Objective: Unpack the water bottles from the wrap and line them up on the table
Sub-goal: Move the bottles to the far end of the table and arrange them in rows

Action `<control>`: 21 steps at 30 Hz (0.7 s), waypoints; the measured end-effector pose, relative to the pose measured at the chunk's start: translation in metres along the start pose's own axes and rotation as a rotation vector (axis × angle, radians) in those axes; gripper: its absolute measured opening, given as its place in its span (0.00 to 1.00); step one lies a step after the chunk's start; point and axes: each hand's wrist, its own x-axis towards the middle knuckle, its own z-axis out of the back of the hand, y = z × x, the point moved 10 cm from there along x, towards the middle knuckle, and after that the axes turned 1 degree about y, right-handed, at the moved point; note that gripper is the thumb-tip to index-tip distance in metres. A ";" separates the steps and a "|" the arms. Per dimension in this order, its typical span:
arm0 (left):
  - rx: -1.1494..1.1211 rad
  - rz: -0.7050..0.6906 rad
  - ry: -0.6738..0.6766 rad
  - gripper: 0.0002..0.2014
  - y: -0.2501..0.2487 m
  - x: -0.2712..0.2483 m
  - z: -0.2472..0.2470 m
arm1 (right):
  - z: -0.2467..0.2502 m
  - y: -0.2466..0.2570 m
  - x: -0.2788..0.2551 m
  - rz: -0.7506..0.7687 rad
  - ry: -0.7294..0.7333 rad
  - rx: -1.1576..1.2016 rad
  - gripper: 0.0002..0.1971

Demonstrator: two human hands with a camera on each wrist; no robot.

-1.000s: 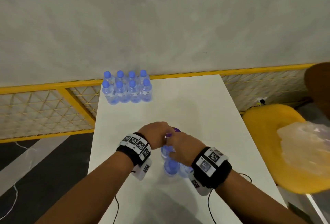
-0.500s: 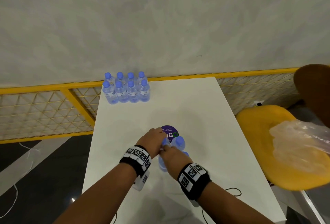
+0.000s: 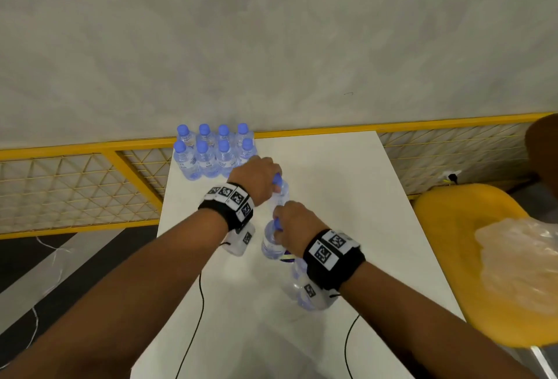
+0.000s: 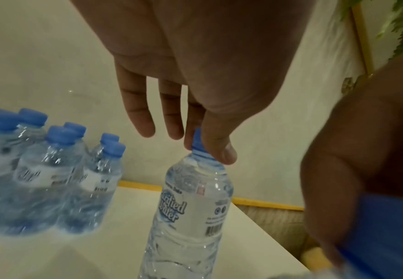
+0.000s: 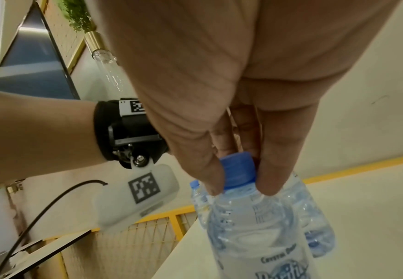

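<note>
Each grip pinches a bottle cap: left hand [image 3: 259, 180] on the farther bottle [image 4: 191, 207], right hand [image 3: 297, 223] on the nearer bottle [image 5: 258, 232], mid-frame above the worktop [image 3: 347, 197].

Grey wall [image 3: 271, 31], yellow mesh railing [image 3: 75, 185], yellow chair [image 3: 459, 212] beside white table [image 3: 347, 173]

The head camera looks down and forward from above the near end of the table [image 3: 347, 197], toward the grey wall behind it. The left wrist camera sits very near the left hand [image 4: 195, 66] and faces the block of bottles [image 4: 52, 179] at the table's far end. The right wrist camera looks along the right hand [image 5: 219, 75], also toward that far end. All three views share the far end of the table.
</note>
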 end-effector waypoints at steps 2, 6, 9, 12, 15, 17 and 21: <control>0.040 0.022 0.007 0.18 0.015 0.035 0.017 | 0.019 -0.006 0.025 -0.015 -0.015 0.008 0.14; 0.087 0.054 0.003 0.17 0.042 0.096 0.038 | 0.041 -0.023 0.075 -0.059 -0.040 -0.015 0.15; 0.125 0.087 -0.007 0.17 0.064 0.132 0.040 | 0.046 -0.036 0.109 -0.095 -0.038 -0.022 0.15; 0.155 0.120 0.002 0.17 0.086 0.160 0.031 | 0.044 -0.048 0.142 -0.120 -0.043 -0.010 0.15; 0.148 0.147 0.015 0.17 0.105 0.179 0.018 | 0.039 -0.057 0.171 -0.138 -0.052 -0.014 0.15; 0.143 0.155 0.026 0.16 0.116 0.188 0.009 | 0.036 -0.059 0.189 -0.133 -0.051 -0.013 0.16; 0.143 0.150 0.036 0.15 0.127 0.197 -0.003 | 0.035 -0.066 0.218 -0.146 -0.069 -0.016 0.15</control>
